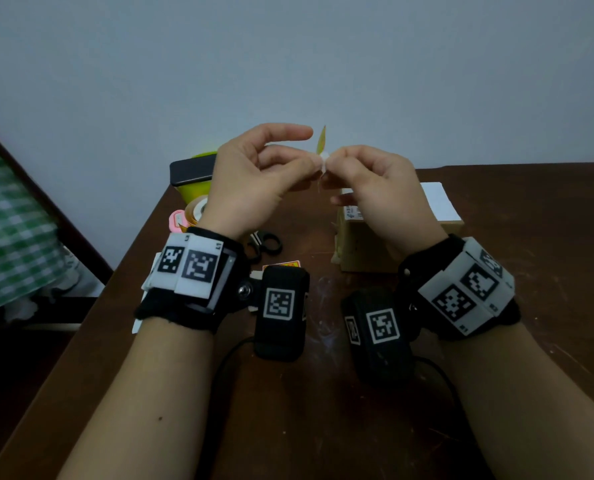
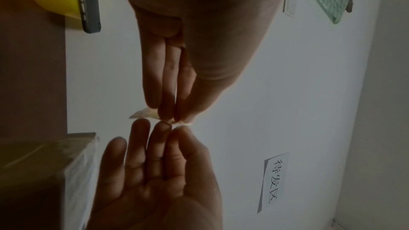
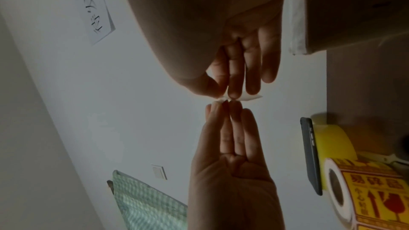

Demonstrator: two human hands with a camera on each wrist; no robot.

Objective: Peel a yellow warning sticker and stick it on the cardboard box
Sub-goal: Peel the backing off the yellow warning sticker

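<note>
Two hands meet up in the air, over the brown table (image 1: 496,306), w/ the yellow warning sticker (image 1: 322,142) between them. The left hand (image 1: 254,174) pinches one edge w/ thumb & fingertip, pointer finger sticking out straight. The right hand (image 1: 375,188) pinches the other edge, other fingers loosely curled. They hold it tip to tip b/c each hand prob. has one layer, so the sticky part can be pulled off its white backing. It is seen thin edge on, so I can't tell how far it is peeled. Holding it high keeps the sticky side off the table & other stuff. The cardboard box (image 1: 364,244) sits just under & behind the right hand, close by, so the move to stick it on is short. The sticker roll (image 3: 372,193) w/ red print lies on the left side of the table next to a dark phone (image 1: 191,171) on a yellow-green tub (image 1: 193,192). Peel step looks underway; sticking not yet done.
</note>
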